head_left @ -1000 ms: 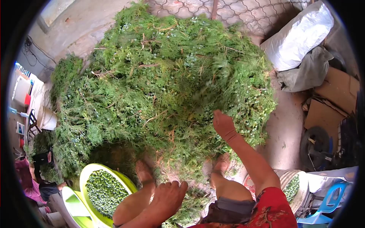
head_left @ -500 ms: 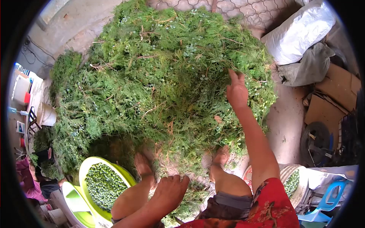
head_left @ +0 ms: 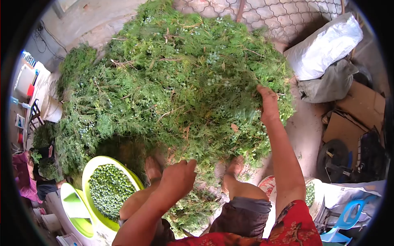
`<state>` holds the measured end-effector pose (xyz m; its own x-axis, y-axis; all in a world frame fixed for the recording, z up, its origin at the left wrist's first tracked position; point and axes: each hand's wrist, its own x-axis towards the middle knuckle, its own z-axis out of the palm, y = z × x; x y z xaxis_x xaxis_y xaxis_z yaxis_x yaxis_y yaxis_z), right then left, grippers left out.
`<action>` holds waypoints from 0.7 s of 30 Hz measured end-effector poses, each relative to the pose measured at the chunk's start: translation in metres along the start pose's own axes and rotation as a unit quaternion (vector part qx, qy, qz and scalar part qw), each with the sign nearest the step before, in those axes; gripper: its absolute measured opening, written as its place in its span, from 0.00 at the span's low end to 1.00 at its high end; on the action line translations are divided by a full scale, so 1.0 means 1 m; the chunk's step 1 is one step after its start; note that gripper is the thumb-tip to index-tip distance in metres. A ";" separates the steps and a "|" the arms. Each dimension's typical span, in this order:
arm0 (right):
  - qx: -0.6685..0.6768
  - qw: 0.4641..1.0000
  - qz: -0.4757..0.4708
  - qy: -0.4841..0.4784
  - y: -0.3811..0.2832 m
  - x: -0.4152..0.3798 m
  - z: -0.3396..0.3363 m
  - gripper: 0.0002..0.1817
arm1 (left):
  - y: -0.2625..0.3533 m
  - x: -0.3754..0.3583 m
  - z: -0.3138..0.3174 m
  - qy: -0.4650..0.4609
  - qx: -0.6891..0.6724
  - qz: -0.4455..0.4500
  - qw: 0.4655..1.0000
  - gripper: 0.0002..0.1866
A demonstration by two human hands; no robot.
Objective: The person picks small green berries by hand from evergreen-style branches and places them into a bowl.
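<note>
A large pile of cut evergreen branches point(head_left: 135, 86) with pale blue-green berries covers the floor in front of me. At the pile's right side my right hand point(head_left: 269, 102) is closed on a berry-bearing evergreen branch point(head_left: 242, 96), whose foliage is partly blurred. My left hand point(head_left: 179, 177) hangs above my knees, its fingers curled in; whatever they hold, if anything, is hidden. Left of my leg stands a yellow-green tub point(head_left: 85, 180) full of green berries point(head_left: 110, 190).
A white bucket point(head_left: 324, 197) with green berries is by my right side, near a blue plastic chair point(head_left: 349, 217). White sacks point(head_left: 324, 47) and cardboard point(head_left: 342, 127) lie at right. Another person point(head_left: 26, 176) sits at far left, near a white bucket point(head_left: 52, 110).
My right hand has moved right and slightly back toward me, with foliage shifting beside it. My left hand has risen a little and moved left. The view has shifted slightly.
</note>
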<state>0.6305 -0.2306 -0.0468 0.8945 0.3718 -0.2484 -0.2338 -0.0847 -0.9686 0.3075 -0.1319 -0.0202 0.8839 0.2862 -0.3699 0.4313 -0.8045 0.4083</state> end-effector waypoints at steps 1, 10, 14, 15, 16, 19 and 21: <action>0.086 0.996 0.012 0.009 -0.008 -0.010 0.006 0.11 | -0.002 0.001 -0.001 0.007 -0.029 -0.007 1.000 0.18; -0.059 0.982 -0.049 -0.172 -0.021 -0.134 0.060 0.15 | -0.011 0.024 -0.018 0.034 -0.694 -0.008 0.719 0.32; -0.213 0.918 -0.199 -0.268 -0.009 -0.199 0.081 0.17 | -0.015 0.024 -0.025 -0.048 -0.861 -0.060 0.503 0.41; -0.250 0.878 -0.302 -0.274 -0.003 -0.213 0.085 0.16 | -0.017 0.022 -0.028 -0.058 -0.873 -0.044 0.482 0.36; -0.282 0.826 -0.404 -0.274 0.000 -0.224 0.088 0.15 | -0.020 0.020 -0.027 -0.053 -0.874 -0.045 0.480 0.36; -0.416 0.770 -0.343 -0.341 -0.016 -0.251 0.093 0.12 | -0.031 0.025 -0.019 -0.029 -0.843 -0.029 0.536 0.25; -0.416 0.776 -0.330 -0.340 -0.012 -0.254 0.096 0.12 | -0.028 0.021 -0.024 0.011 -0.832 -0.048 0.552 0.20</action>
<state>0.3689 -0.2354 0.0288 0.2399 0.9663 0.0935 0.7700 -0.1307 -0.6245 0.3186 -0.0908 -0.0190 0.8365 0.3064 -0.4542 0.0290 0.8031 0.5951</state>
